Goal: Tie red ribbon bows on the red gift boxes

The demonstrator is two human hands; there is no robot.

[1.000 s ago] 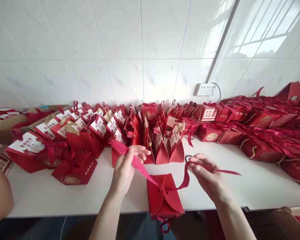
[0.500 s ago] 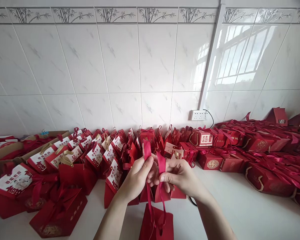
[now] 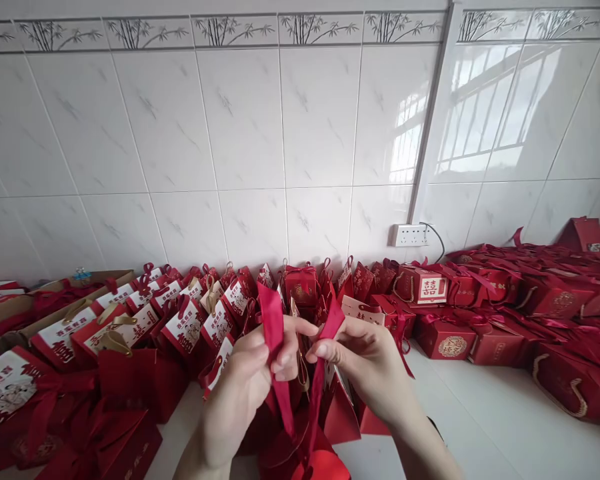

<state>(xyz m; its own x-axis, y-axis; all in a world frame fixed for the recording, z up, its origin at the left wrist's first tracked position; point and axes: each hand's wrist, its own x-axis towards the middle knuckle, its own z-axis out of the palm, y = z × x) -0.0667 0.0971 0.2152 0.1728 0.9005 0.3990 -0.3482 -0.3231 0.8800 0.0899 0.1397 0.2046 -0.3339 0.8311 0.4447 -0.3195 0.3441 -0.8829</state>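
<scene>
A red ribbon runs up from a red gift box at the bottom middle, its two ends raised. My left hand is closed on one end, the thumb pressing it and the index finger stretched toward the other hand. My right hand pinches the other end between thumb and index finger. Both ends stick up above my fingers, apart from each other, and lower down the strands come together at the box top. The lower part of this box is cut off by the picture edge.
Rows of red gift boxes with white labels stand behind and left. Ribbon-tied boxes are stacked at right. An open carton lies far left. A power socket with a black cable sits on the tiled wall.
The two ribbon ends have moved a little farther apart. My left index finger now points toward the right hand. The box and both hands appear closer, and the view has shifted slightly.
</scene>
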